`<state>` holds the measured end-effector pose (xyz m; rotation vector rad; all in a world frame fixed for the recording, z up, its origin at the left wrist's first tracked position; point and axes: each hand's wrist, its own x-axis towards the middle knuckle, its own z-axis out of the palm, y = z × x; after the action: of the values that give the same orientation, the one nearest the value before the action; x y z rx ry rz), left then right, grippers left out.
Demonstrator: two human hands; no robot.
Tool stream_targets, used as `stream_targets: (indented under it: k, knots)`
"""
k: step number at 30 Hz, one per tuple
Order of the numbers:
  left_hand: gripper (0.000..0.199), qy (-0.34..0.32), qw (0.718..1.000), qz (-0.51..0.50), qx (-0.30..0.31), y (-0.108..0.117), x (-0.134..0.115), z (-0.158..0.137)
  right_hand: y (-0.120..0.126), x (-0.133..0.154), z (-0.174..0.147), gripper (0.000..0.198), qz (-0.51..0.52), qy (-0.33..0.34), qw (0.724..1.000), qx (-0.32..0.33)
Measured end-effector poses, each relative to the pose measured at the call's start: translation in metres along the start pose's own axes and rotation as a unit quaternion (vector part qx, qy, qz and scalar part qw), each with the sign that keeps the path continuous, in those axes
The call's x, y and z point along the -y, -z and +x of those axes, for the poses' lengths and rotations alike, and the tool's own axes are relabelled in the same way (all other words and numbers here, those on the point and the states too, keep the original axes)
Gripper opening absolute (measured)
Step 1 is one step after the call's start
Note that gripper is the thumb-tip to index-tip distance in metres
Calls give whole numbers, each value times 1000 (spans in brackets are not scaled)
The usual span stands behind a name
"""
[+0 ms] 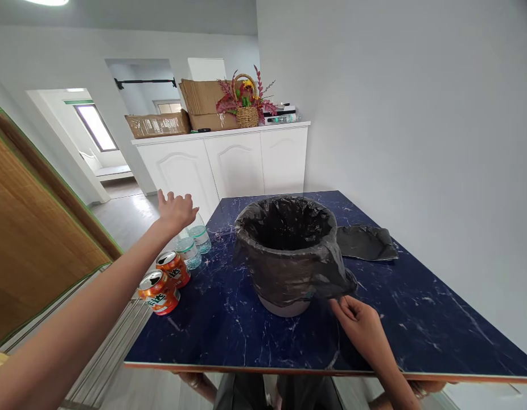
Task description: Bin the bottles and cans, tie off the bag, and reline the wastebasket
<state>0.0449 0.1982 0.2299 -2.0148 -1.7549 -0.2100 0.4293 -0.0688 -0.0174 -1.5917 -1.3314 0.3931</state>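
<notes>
A bin (284,309) with a pale base stands upright on the dark blue marbled table, lined with a black trash bag (284,279) folded down over its rim. At its lower right, my right hand (359,327) pinches the loose edge of the bag. My left hand (176,213) is raised over two clear plastic bottles with teal-ringed labels, its fingers apart; part of the nearer bottle (187,252) and the farther bottle (201,239) is hidden behind it. Beside my left forearm stand two opened orange soda cans, a front can (159,293) and a rear can (173,269).
A folded black plastic sheet or bag (366,243) lies right of the bin. Beyond the table (417,336), a white cabinet (235,165) carries cardboard boxes (208,102) and a flower basket (247,117). A wall runs along the right; a wooden panel (41,228) stands left.
</notes>
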Motion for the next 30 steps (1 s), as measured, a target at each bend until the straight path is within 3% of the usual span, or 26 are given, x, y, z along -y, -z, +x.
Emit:
stream_targets:
  k: [5, 9, 11, 13, 16, 19, 21, 24, 26, 30]
  knots:
    - [45, -5, 999, -23, 24, 0, -10, 4, 0, 2, 2, 52, 2, 6, 1000, 6]
    - [42, -34, 998, -49, 3, 21, -25, -11, 0, 4, 2, 52, 10, 10, 1000, 7]
    - [45, -46, 996, -73, -39, 43, -32, -20, 0, 4, 2, 52, 16, 12, 1000, 13]
    - [46, -67, 980, -133, -128, 75, -38, -30, -1, 2, 2, 52, 21, 13, 1000, 19]
    - [44, -109, 915, -263, -287, 133, -47, -52, -1, 0, 1, 52, 32, 8, 999, 30]
    - [37, -121, 860, -355, -346, 189, -61, -81, -1, -1, 1, 52, 36, 2, 999, 37]
    - [35, -145, 846, -393, -328, 216, -73, -102, -1, 0, 1, 52, 35, 2, 999, 34]
    - [30, -190, 864, -390, -256, 231, -93, -124, -1, 2, 1, 52, 35, 3, 999, 31]
    - [27, -219, 879, -374, -196, 224, -105, -128, -2, 2, 1, 52, 34, 3, 999, 29]
    - [31, -246, 889, -378, -79, 189, -122, -117, -2, 1, 2, 51, 30, 4, 999, 28]
